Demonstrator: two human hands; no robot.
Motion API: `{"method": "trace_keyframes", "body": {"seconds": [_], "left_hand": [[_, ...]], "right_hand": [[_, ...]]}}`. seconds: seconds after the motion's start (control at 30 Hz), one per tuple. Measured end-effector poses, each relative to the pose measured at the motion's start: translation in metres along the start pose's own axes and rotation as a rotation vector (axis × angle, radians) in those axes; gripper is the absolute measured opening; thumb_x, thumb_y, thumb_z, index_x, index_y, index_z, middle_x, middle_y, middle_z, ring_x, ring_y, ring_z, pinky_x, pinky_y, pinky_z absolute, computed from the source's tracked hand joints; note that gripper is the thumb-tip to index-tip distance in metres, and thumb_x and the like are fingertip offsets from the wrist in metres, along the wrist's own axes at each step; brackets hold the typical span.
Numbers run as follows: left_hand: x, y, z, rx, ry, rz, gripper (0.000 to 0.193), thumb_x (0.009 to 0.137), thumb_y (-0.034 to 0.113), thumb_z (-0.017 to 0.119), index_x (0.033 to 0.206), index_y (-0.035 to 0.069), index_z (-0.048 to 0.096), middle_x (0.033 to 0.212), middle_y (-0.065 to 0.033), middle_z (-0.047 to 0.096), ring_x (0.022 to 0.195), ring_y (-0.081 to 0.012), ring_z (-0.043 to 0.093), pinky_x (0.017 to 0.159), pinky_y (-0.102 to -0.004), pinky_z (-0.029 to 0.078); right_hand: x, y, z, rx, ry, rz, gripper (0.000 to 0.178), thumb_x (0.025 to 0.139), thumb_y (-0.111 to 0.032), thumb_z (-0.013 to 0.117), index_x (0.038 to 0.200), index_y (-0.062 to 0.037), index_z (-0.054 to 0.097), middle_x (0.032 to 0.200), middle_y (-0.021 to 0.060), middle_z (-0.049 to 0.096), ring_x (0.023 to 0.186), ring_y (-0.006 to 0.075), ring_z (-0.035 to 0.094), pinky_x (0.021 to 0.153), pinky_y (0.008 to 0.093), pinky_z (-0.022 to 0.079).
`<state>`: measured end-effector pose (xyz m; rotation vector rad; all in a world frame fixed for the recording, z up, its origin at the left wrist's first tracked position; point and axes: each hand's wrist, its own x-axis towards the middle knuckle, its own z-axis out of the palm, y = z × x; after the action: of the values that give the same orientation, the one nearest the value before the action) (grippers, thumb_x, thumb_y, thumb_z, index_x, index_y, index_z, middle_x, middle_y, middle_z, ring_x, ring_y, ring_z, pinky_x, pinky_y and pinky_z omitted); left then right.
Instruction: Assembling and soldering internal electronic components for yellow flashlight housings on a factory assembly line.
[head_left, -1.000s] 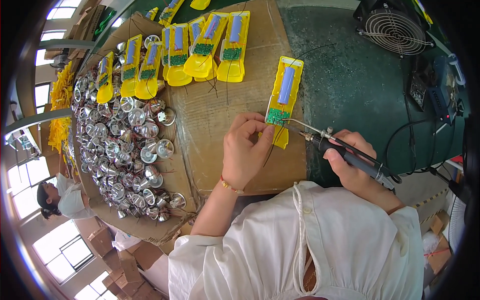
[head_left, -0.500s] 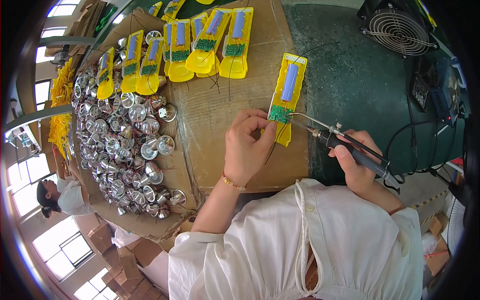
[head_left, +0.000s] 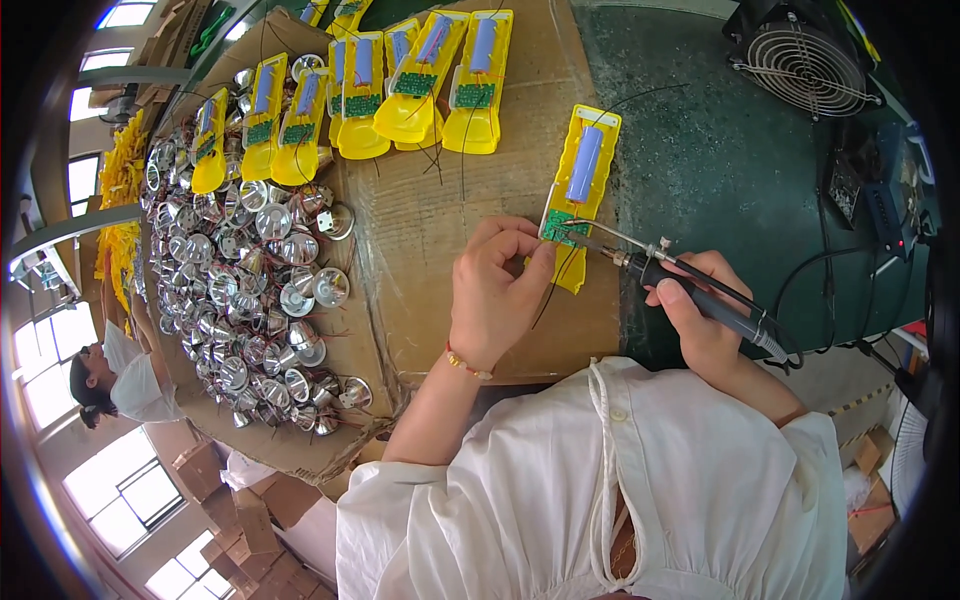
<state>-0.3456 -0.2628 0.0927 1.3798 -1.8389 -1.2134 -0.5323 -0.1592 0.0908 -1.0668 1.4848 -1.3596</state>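
On the cardboard in front of me lies a yellow plastic housing with a blue cylindrical battery and a small green circuit board. My left hand is closed in a pinch at the board's left edge; what is between the fingertips is too small to make out. My right hand grips a black soldering iron with a thin metal feed tube along it. The tips of iron and tube are at the board. Thin black wires stick out from the housing's top and lower end.
Several similar yellow housings lie in a row at the back. Many silver reflector cups fill the cardboard at left. A fan with a wire grille and a blue box stand at right. Another person is at far left.
The soldering iron and right hand have shifted slightly left, the tip staying at the board. My left hand keeps its pinch. The view has moved a little.
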Motion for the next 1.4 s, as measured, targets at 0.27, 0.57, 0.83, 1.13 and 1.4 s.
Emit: {"method": "trace_keyframes", "body": {"seconds": [0.27,0.57,0.83,1.13,1.4], "left_hand": [[-0.001,0.001,0.0,-0.008,0.005,0.008,0.01,0.076,0.007,0.062,0.073,-0.003,0.061,0.088,-0.0087,0.059,0.058,-0.0124,0.054,0.053,-0.0234,0.043],[0.001,0.0,-0.001,-0.006,0.007,-0.003,0.01,0.076,0.006,0.062,0.073,-0.003,0.061,0.086,-0.0085,0.059,0.059,-0.0118,0.054,0.054,-0.0229,0.043],[0.001,0.012,-0.009,-0.205,0.048,-0.211,0.01,0.078,0.007,0.063,0.084,-0.001,0.064,0.071,-0.0036,0.062,0.062,-0.007,0.056,0.057,-0.0219,0.047],[0.156,0.075,0.055,0.485,-0.232,0.217,0.017,0.071,0.016,0.054,0.071,0.004,0.066,0.068,-0.0145,0.063,0.061,-0.0312,0.061,0.061,-0.037,0.05],[0.331,0.107,0.106,0.753,0.263,0.476,0.048,0.068,0.033,0.066,0.113,0.018,0.056,0.116,-0.0142,0.047,0.106,-0.0302,0.048,0.085,-0.0363,0.045]], "right_hand": [[-0.003,0.001,0.008,0.214,0.084,0.077,0.017,0.083,-0.01,0.057,0.09,0.0035,0.05,0.079,0.0136,0.06,0.065,0.0147,0.058,0.065,0.0264,0.048],[-0.003,0.003,-0.011,0.078,0.054,-0.211,0.018,0.084,-0.01,0.058,0.093,0.0033,0.05,0.076,0.0133,0.06,0.068,0.015,0.058,0.061,0.0259,0.047],[0.002,0.011,-0.046,0.044,0.181,-0.232,0.018,0.084,-0.011,0.058,0.092,0.0023,0.049,0.074,0.0124,0.059,0.067,0.0142,0.056,0.06,0.0258,0.045],[0.012,0.033,-0.078,0.083,0.408,-0.075,0.016,0.082,-0.008,0.06,0.091,0.0033,0.052,0.078,0.0116,0.061,0.067,0.0135,0.059,0.061,0.0245,0.047],[0.017,0.025,-0.076,0.052,0.328,-0.053,0.017,0.081,-0.01,0.063,0.089,-0.0025,0.051,0.073,0.0066,0.06,0.06,0.0082,0.054,0.055,0.0232,0.044]]}}
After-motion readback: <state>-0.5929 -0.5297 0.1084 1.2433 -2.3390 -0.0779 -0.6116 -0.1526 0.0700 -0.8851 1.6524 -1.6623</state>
